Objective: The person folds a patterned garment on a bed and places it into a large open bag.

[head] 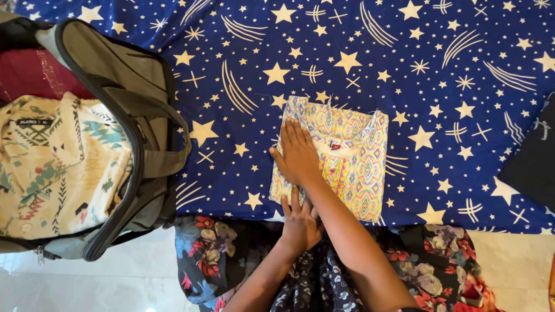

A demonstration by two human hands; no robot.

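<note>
Folded garment (347, 156) on the bedsheet (404, 69), open bag (133, 115) with shirt (58, 162) to its left

Starry bedsheet (404, 63) w/ folded garment (352, 162); bag (144, 115)

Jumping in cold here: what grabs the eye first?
The folded patterned garment lies mid-frame on the blue star-print sheet, with the right hand pressed flat on its left side and the left hand at its near edge. At left, an open grey bag holds a cream patterned shirt.

Matt patterned cloth garment (341, 156) on matt star-printed cloth sheet (404, 75); bag (139, 110) of coarse fabric.
</note>
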